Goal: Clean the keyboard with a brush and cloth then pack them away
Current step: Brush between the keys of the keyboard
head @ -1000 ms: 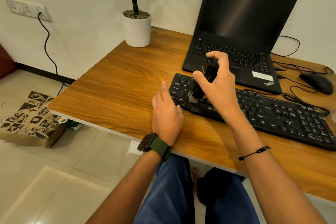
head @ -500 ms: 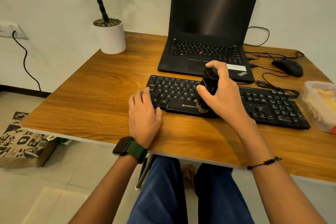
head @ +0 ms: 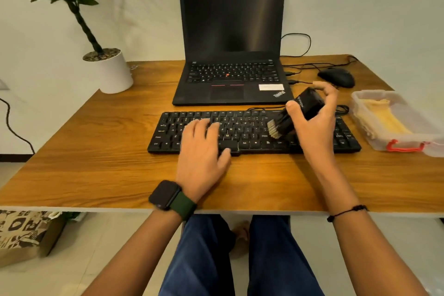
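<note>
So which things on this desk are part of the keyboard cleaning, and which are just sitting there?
In use: keyboard, brush in the right hand, left hand resting on the keys, clear box holding a yellow cloth.
Just lying about: laptop, mouse, potted plant.

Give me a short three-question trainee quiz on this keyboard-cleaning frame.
1. Which hand holds the brush?
2. True or false: the left hand rests flat on the keyboard.
3. Where is the yellow cloth: A) on the laptop, B) in the clear container, C) in the left hand?

Key: 1. The right hand. 2. True. 3. B.
</note>
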A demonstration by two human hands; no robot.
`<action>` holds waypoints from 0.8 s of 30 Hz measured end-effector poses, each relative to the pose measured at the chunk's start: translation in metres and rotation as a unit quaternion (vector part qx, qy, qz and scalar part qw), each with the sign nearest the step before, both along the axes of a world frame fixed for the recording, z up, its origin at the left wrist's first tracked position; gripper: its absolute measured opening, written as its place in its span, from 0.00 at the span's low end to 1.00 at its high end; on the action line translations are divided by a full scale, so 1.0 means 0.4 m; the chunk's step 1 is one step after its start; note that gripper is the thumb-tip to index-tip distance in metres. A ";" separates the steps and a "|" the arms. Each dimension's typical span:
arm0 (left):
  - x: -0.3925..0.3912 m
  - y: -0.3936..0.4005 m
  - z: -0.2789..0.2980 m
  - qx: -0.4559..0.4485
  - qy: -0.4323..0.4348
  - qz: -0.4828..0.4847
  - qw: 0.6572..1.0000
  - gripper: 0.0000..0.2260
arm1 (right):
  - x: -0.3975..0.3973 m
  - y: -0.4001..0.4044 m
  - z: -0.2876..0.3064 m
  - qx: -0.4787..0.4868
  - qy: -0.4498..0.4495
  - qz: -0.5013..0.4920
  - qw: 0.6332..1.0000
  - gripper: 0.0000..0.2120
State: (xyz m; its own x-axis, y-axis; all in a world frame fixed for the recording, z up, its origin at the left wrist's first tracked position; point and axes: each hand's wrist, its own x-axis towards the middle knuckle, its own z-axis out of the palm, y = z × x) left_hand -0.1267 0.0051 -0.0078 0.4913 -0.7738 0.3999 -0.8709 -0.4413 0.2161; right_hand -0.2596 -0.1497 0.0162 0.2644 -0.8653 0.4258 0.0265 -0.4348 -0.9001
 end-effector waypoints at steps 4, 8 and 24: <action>-0.043 -0.109 -0.005 0.038 -0.039 -0.061 0.997 0.30 | -0.012 -0.035 -0.012 0.035 -0.012 -0.016 0.999 0.31; -0.083 -0.173 -0.011 0.025 -0.041 -0.056 0.997 0.36 | 0.007 -0.076 0.014 0.046 -0.002 -0.009 0.999 0.35; -0.087 -0.218 -0.077 0.008 -0.119 -0.030 0.992 0.41 | 0.116 -0.159 0.032 -0.128 0.264 0.058 0.954 0.29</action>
